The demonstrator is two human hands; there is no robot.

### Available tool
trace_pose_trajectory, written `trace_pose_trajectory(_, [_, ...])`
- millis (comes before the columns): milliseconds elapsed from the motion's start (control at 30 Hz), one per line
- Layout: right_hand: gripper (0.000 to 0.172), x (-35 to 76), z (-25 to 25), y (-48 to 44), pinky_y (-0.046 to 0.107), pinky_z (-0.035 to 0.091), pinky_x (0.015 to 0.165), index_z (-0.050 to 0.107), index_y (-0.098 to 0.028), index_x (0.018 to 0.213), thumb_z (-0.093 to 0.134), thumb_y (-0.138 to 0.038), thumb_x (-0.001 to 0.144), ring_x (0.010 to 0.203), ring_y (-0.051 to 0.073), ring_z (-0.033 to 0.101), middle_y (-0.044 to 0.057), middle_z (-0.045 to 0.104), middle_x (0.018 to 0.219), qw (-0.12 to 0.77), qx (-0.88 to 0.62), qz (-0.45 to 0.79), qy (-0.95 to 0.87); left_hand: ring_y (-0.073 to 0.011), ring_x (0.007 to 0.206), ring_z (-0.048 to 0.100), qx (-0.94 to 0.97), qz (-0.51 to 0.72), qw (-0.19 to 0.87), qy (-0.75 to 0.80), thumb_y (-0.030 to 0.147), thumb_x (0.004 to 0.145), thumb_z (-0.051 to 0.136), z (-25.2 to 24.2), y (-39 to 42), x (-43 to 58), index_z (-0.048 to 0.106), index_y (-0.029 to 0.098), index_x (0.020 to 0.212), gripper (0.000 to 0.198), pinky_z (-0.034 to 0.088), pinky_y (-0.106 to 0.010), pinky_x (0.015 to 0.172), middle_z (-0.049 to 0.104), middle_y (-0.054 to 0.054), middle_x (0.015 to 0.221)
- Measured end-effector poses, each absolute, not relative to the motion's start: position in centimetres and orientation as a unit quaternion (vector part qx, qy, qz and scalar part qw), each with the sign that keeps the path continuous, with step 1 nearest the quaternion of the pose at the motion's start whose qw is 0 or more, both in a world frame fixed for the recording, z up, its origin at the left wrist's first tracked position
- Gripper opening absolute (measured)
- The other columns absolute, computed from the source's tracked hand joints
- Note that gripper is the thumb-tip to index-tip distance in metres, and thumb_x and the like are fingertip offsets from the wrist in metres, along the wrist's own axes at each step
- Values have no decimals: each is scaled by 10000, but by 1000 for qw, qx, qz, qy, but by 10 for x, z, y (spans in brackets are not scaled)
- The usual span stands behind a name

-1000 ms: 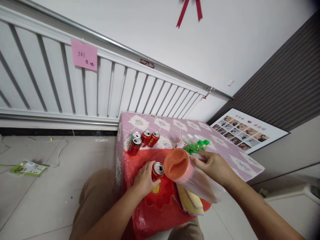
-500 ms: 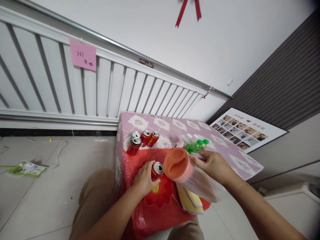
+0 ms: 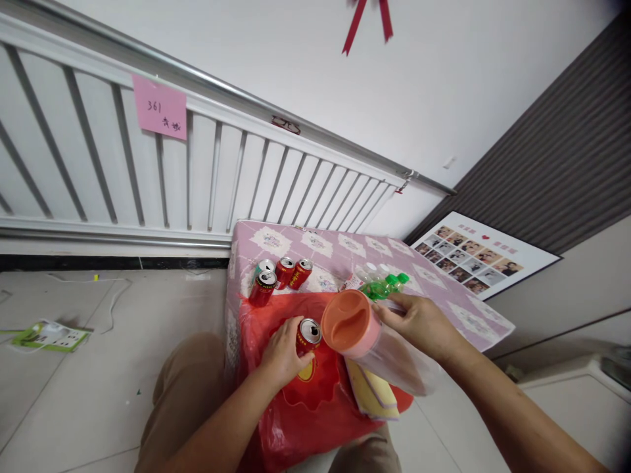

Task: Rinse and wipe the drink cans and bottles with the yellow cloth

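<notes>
My left hand (image 3: 284, 355) is wrapped round a red drink can (image 3: 309, 334), its opened top facing up. The can is over a red scalloped tray (image 3: 315, 387). In my right hand (image 3: 411, 322) is a clear plastic pitcher (image 3: 394, 364) with an orange lid (image 3: 346, 320), gripped by its handle. The pitcher is tilted, its lid end close beside the can's top. I cannot make out liquid passing between them. Beneath the pitcher lie yellow cloths (image 3: 372, 391) with pale purple edges.
Several cans, among them a red one (image 3: 263, 288), stand at the table's left. Behind the pitcher are green-capped bottles (image 3: 389, 284). Red plastic sheeting (image 3: 290, 433) covers the near part of the patterned tablecloth (image 3: 315, 243). A white radiator (image 3: 276, 177) runs along the wall.
The whole view has shifted slightly. Both hands, the can and the tilted pitcher keep nearly the same places relative to each other.
</notes>
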State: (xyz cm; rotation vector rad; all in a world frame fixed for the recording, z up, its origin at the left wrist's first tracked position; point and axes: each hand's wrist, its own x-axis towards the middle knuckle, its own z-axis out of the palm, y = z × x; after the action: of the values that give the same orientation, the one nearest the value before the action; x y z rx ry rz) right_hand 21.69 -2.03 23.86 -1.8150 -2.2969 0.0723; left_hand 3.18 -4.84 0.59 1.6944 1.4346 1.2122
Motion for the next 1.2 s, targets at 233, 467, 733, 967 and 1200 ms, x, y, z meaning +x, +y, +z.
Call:
trace_pose_trajectory(233, [402,217,239,-20,256,265,444,401,-226,514,507,-517,770,468,113,384,-40,409,463,124,-609,28,-783,-284,1243,523,636,459,305,540,181,664,742,5,-48,32,422,257,1311,725,425,-476,1066,553,-82,1323])
trace_pose_trajectory(467, [410,217,240,-20,254,271,442,384,-229,508,493,-529,766,469,108,365,-41,402,468,119,-612,39,-781,-285,1237,528,639,457,301,540,189,669,738,4,-48,32,418,249,1311,720,427,-476,1065,555,-87,1317])
trace_pose_trajectory(733, [395,219,240,-21,262,271,455,380,-232,518,484,-527,758,483,114,369,-41,385,479,113,-617,37,-778,-283,1225,532,639,464,298,536,176,668,732,5,-48,32,419,236,1305,713,434,-480,1058,559,-93,1308])
trace_pose_trajectory(967, [388,217,241,-21,257,271,455,387,-230,521,484,-526,752,478,110,366,-41,386,479,115,-617,40,-778,-286,1235,525,643,459,296,537,186,672,737,4,-48,32,410,221,1314,721,432,-478,1060,549,-105,1318])
trace_pose_trajectory(1200, [406,217,241,-21,261,248,449,367,-232,512,483,-535,757,472,108,341,-43,360,471,109,-615,39,-780,-284,1219,539,637,470,296,535,176,661,741,3,-48,32,430,235,1307,719,435,-482,1054,564,-93,1300])
